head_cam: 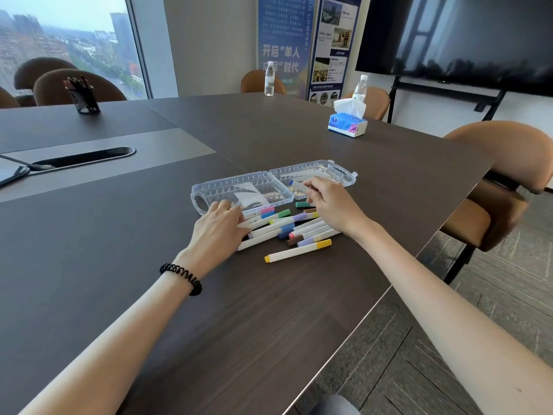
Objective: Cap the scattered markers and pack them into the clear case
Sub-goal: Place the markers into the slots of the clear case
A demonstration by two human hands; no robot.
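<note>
My right hand (329,205) pinches a white, blue-ended marker (299,186) over the clear plastic case (227,181), seemingly to slot it; left hand (218,226) steadies the marker pile (305,232), grasp unclear.

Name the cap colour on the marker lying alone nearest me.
Yellow cap on that marker; the head view shows it.

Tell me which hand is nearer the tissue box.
Right. The right hand holds a marker over the open case, with the tissue box beyond it across the table; the left hand rests on the marker pile, farther from the box.
</note>
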